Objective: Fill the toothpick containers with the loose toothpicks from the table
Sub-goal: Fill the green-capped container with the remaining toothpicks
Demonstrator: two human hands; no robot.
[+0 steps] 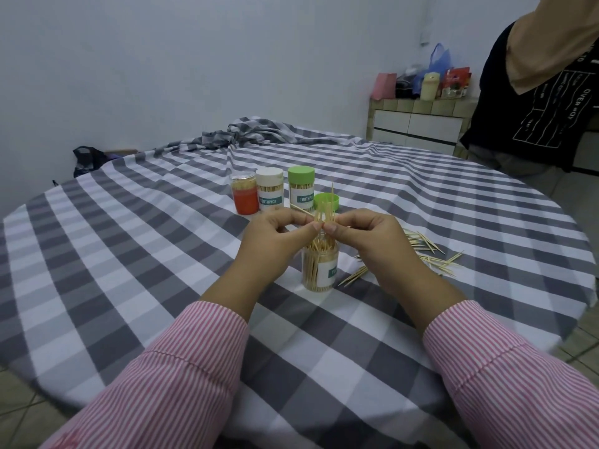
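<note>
Pale blue wall, tiled counter, tiled floor

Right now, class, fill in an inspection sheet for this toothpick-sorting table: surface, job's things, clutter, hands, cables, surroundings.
Surface: round table under a grey-and-white checked cloth, bunched at the far edge.
Job's things: open container partly filled; loose toothpicks to its right; green lid lying behind it; three more containers behind, two of them capped.
Clutter: nothing seen.
Hands: left hand and right hand pinch a bundle of toothpicks above the open container.
Cables: nothing seen.
Surroundings: tiled counter with bags; another person standing at right.
</note>
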